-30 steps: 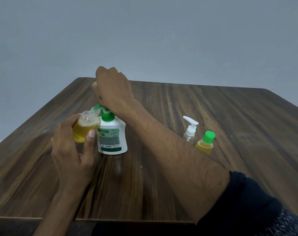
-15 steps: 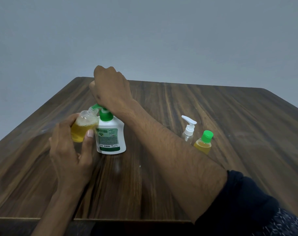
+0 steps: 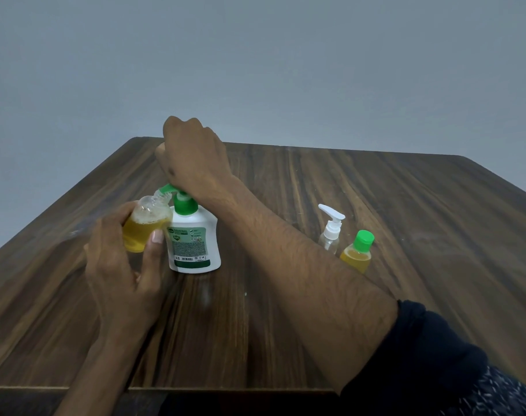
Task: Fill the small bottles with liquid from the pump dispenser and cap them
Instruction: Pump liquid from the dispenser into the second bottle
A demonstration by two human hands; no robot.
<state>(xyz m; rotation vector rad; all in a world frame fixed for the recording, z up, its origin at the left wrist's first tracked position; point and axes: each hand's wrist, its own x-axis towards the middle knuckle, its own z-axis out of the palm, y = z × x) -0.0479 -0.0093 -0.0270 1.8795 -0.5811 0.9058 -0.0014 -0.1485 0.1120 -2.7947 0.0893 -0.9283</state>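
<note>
A white pump dispenser with a green pump head stands on the wooden table. My right hand bears down on the pump head with the heel of the palm, fingers curled away from me. My left hand grips a small clear bottle, uncapped and tilted, its mouth at the green nozzle. It is about two thirds full of foamy yellow liquid. To the right stands a small bottle with a green cap, holding yellow liquid.
A small clear bottle with a white pump top stands next to the green-capped bottle, partly behind my right forearm. The table's front edge runs close to me, and a plain grey wall is behind.
</note>
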